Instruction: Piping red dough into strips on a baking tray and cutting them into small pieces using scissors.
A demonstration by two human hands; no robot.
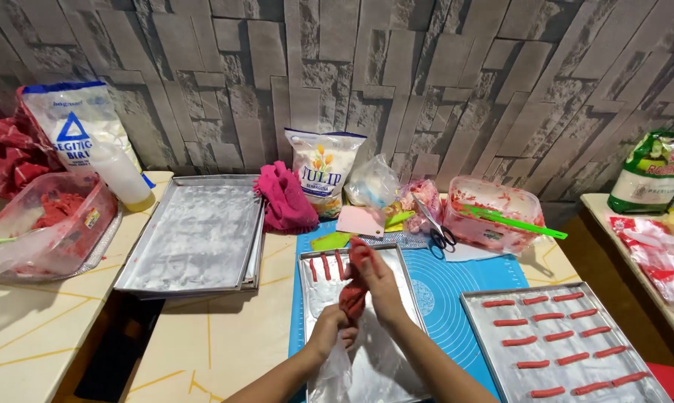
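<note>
Both my hands hold a clear piping bag [351, 297] filled with red dough over a floured metal tray [404, 277] on a blue mat. My right hand [376, 277] wraps the upper filled part near the tip. My left hand [331, 326] grips the lower twisted part, with the loose plastic end hanging below it. Three short red dough strips [326, 266] lie at the tray's far left end. To the right, a second tray [486, 317] carries several red strips in rows.
Empty stacked trays [195, 235] sit at left beside a tub of red dough [46, 224], a flour bag [76, 127] and a squeeze bottle. Behind are a pink cloth [285, 198], a second flour bag, scissors [438, 231] and a smeared tub with a green spatula [512, 222].
</note>
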